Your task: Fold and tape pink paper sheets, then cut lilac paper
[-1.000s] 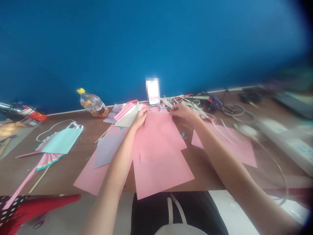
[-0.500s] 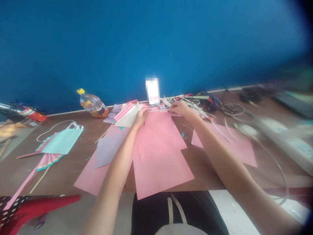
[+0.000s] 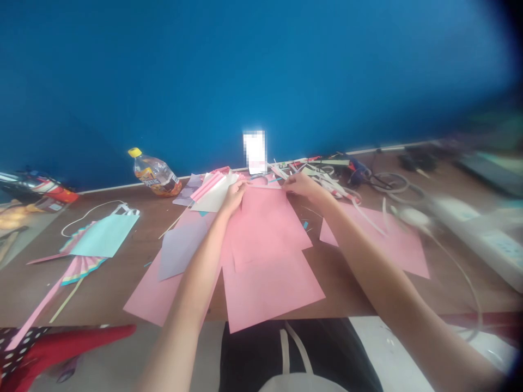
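Observation:
Several pink paper sheets lie overlapped in front of me, and the top pink sheet (image 3: 265, 223) reaches away from me between my forearms. My left hand (image 3: 235, 197) has its fingers closed at the far left corner of that sheet. At the far right corner my right hand (image 3: 301, 185) is closed in a pinch. A narrow pale band (image 3: 265, 187) runs along the far edge between both hands; whether it is a folded edge or a separate strip I cannot tell. A lilac sheet (image 3: 182, 247) lies partly under my left forearm.
A drink bottle (image 3: 157, 173) leans against the blue wall, left of a bright phone screen (image 3: 255, 155). Paper strips (image 3: 333, 182) are heaped at the back. A pleated paper fan (image 3: 84, 267) lies under a pale blue piece (image 3: 107, 234). A power strip (image 3: 482, 234) stands right.
My right hand has come down slightly and to the right at the far edge. The pale band now shows between my hands. My left hand has shifted slightly left.

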The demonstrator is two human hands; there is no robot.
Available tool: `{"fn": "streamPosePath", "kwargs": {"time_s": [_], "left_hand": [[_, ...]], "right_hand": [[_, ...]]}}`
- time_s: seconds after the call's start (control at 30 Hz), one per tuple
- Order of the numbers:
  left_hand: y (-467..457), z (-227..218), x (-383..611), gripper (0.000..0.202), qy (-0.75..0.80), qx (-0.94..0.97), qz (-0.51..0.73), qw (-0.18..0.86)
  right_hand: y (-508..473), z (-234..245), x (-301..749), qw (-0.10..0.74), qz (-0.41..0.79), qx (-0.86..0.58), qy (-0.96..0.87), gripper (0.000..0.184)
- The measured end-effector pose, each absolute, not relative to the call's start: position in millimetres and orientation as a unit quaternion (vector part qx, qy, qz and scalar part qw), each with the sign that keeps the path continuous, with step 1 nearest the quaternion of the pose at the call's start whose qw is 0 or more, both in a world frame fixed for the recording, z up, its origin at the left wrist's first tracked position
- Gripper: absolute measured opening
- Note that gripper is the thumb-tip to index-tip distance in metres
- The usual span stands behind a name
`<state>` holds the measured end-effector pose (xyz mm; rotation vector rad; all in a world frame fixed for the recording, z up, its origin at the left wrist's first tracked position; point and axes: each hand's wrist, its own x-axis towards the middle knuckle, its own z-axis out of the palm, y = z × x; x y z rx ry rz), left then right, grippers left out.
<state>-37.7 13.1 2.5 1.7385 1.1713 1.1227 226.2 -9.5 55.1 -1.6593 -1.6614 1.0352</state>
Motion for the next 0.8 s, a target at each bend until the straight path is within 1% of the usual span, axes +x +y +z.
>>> {"fn": "streamPosePath", "kwargs": {"time_s": [0.17, 0.5, 0.63, 0.8], "left_hand": [[12, 4, -37, 0.044, 0.454, 0.686, 0.439, 0.361], [10, 4, -36, 0.047, 0.453, 0.674, 0.444, 0.379], [9, 4, -37, 0.047, 0.452, 0.671, 0.444, 0.385], [12, 2, -37, 0.046, 0.45, 0.668, 0.449, 0.386]], "right_hand": [[-5, 47, 227, 0.303, 0.416, -0.61, -0.603, 0.005], [-2, 42, 229, 0.34, 0.407, -0.602, -0.597, 0.005], [0, 38, 230, 0.351, 0.412, -0.587, -0.603, 0.002], [0, 38, 228, 0.348, 0.387, -0.596, -0.612, 0.004]]}}
